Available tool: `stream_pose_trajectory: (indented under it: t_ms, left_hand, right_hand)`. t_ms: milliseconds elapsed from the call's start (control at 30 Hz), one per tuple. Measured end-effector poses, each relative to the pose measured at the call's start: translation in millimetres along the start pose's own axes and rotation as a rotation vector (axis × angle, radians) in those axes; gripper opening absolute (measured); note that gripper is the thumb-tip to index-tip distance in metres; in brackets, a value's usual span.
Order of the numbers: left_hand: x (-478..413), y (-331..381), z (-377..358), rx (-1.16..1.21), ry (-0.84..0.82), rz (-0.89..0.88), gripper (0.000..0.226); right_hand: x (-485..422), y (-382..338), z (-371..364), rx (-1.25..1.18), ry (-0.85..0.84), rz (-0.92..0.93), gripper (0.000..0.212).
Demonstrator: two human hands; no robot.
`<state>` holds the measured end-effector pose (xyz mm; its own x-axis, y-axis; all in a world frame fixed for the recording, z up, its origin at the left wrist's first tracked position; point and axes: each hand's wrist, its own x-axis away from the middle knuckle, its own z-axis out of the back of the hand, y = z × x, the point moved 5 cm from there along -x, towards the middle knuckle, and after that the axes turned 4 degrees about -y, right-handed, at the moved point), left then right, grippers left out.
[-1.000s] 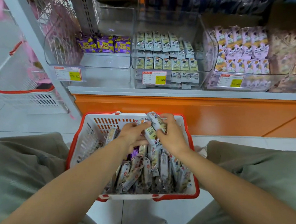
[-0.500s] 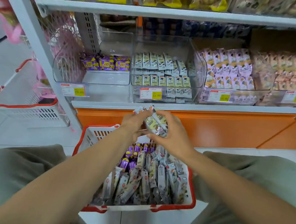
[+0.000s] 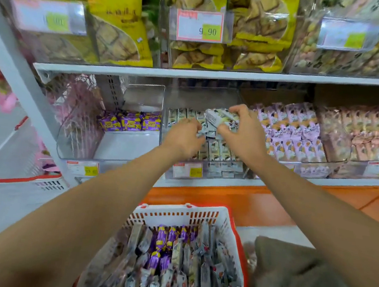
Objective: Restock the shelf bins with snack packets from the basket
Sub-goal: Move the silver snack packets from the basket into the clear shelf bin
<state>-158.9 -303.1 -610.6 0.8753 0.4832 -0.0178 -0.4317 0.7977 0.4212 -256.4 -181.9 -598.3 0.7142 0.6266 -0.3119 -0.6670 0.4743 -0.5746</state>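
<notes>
**Both hands hold packets over the middle bin**

The person reaches with both arms to the lower shelf [image 3: 203, 182]. The right hand [image 3: 243, 135] and the left hand [image 3: 184, 135] hold together a small bundle of grey-white packets [image 3: 219, 119]. The bundle is just above the middle bin [image 3: 202, 98], over the rows of same packets that stand inside it.

The right fingers [image 3: 236, 109] are curled over the top of the bundle, and the thumb grips it from below. The left fingers [image 3: 195, 124] are curled too and pinch the lower left end of the bundle.

A price tag [image 3: 187, 170] sits on the front wall of this bin. In the bin to the left lie a few purple packets [image 3: 130, 122] at the back. The bin to the right is full of lilac packets [image 3: 297, 131]. On the shelf above stand yellow bags [image 3: 117, 19].

The basket [image 3: 176, 214], white with a red rim, is low in front of the person, below the arms. It holds many grey-white packets and some purple ones. A second basket [image 3: 16, 179] is at the far left, beside the shelf.
</notes>
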Motion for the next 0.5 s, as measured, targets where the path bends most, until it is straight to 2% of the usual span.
stream_pose_trajectory:
  t_ms: [67, 233, 367, 500]
  left_hand:
    - [-22, -4, -8, -0.166, -0.110, -0.019, 0.049]
    - [-63, -23, -22, -0.386, -0.273, -0.019, 0.066]
    - [-85, -27, -27, -0.388, -0.325, -0.066, 0.069]
    - [-102, -21, -35, -0.411, -0.366, -0.113, 0.066]
  right_hand:
    - [-21, 7, -7, 0.128, -0.012, -0.018, 0.047]
    - [-57, 15, -37, 0.398, -0.073, -0.068, 0.043]
    - [-82, 16, -47, 0.649, -0.013, -0.043, 0.041]
    - [-97, 25, -58, 0.801, -0.058, -0.067, 0.038]
